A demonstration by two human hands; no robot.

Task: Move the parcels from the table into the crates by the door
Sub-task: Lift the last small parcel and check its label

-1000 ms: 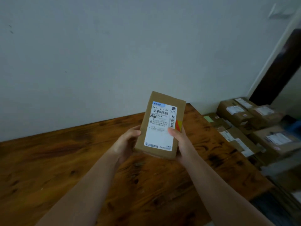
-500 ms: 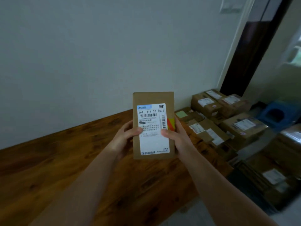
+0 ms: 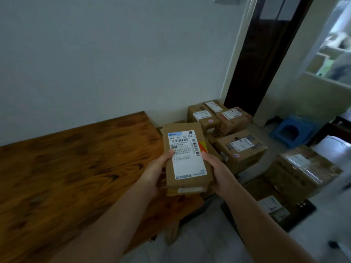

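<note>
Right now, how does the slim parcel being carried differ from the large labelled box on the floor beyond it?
The slim parcel is thin and narrow; the large box is far deeper and wider. The parcel is held in the air; the box sits on the floor among others. The parcel's label covers most of its face; the box's only part of its top. Both are brown cardboard with white labels.

Cardboard boxes [image 3: 239,147] crowd the floor right of the table [image 3: 76,177], leaving a bare floor strip [image 3: 190,243] nearer the camera.
</note>
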